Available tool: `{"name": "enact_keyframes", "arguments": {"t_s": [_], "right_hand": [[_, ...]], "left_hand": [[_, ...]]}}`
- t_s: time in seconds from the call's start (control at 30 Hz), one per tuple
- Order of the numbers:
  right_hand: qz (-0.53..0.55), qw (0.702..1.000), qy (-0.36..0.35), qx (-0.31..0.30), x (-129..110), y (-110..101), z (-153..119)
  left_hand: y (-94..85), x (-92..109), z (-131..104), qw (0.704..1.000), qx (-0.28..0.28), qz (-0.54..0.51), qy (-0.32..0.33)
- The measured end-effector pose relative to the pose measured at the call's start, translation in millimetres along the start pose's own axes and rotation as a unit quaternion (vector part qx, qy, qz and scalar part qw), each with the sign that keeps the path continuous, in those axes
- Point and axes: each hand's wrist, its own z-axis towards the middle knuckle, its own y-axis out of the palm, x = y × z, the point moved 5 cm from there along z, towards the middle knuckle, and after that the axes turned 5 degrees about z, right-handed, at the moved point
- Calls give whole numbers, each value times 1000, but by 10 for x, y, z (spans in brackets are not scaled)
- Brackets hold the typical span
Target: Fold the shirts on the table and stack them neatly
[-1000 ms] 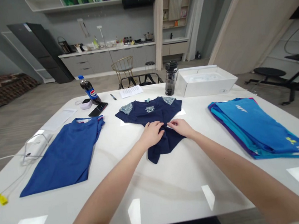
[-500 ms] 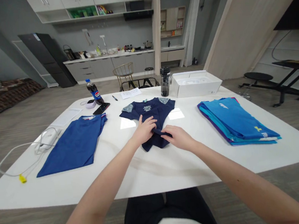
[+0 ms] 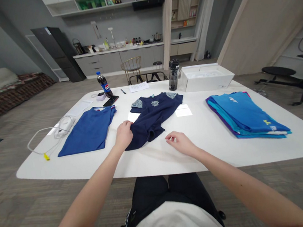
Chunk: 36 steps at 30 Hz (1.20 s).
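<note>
A small navy T-shirt (image 3: 151, 115) with patterned grey-blue shoulders and a pale chest print lies on the white table in front of me. Its lower part is skewed to the left, and the hem on the right is rumpled and curled up. My left hand (image 3: 124, 134) grips the shirt's lower left edge, fingertips partly hidden by the cloth. Just right of the hem, my right hand (image 3: 181, 143) hovers low over the table, fingers loosely bent and apart, holding nothing.
A folded blue shirt (image 3: 88, 131) lies left, beside a white charger (image 3: 64, 125) with cable. On the right is a stack of folded blue shirts (image 3: 246, 113). Farther back stand a cola bottle (image 3: 105, 85), a phone (image 3: 111, 100), a dark tumbler (image 3: 173, 75) and a white box (image 3: 206, 81).
My left hand has moved left, pulling the shirt's lower part out that way. My right hand has let go of the hem and sits apart from it. The view has shifted.
</note>
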Motion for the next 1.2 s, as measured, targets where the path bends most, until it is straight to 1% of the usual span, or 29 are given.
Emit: {"name": "enact_keyframes", "arguments": {"t_s": [0.07,0.1,0.13,0.17,0.23,0.33,0.43,0.53,0.6,0.67,0.77,0.83,0.87,0.9,0.93,1.0,1.07,1.13,1.2], "right_hand": [[-61,997,-11,35,95,22,118],[-91,995,-23,46,117,43,177],[-119,991,-34,51,128,72,236],[-145,987,-42,50,134,109,293],[-191,980,-49,34,139,193,397],[-239,968,-72,-13,120,303,486],[-266,959,-83,-49,112,293,465],[-287,953,-70,-66,170,120,321],[-299,950,-45,-79,262,-66,149],[-311,947,-3,-83,384,-294,-78],[-339,934,81,-76,539,-641,-463],[-359,922,129,-75,577,-817,-688],[-365,918,139,-74,567,-876,-773],[-365,918,134,-72,537,-910,-834],[-356,925,115,-67,491,-918,-871],[-317,946,47,-45,375,-876,-891],[-271,962,-18,-18,284,-777,-883],[-249,967,-43,-5,257,-642,-884],[-261,965,-40,-11,261,-494,-917]], "left_hand": [[33,238,-192,995,-19,-46,85],[54,349,-283,991,-34,-58,114],[76,437,-362,989,-48,-59,128],[99,498,-423,989,-57,-51,128],[147,546,-498,991,-64,-26,112],[226,521,-542,991,-82,-3,103],[270,474,-580,988,-94,7,122],[260,433,-644,988,-87,25,125],[237,420,-703,988,-84,42,120],[209,434,-776,987,-86,56,122],[162,519,-926,984,-95,60,136],[128,620,-1057,983,-107,50,144],[109,684,-1128,981,-114,40,149],[89,756,-1199,980,-123,28,155],[69,832,-1263,978,-132,13,163],[36,973,-1350,972,-152,-14,179],[19,1058,-1353,970,-159,-20,184],[26,1061,-1285,975,-145,5,170],[57,996,-1207,980,-127,47,144]]}}
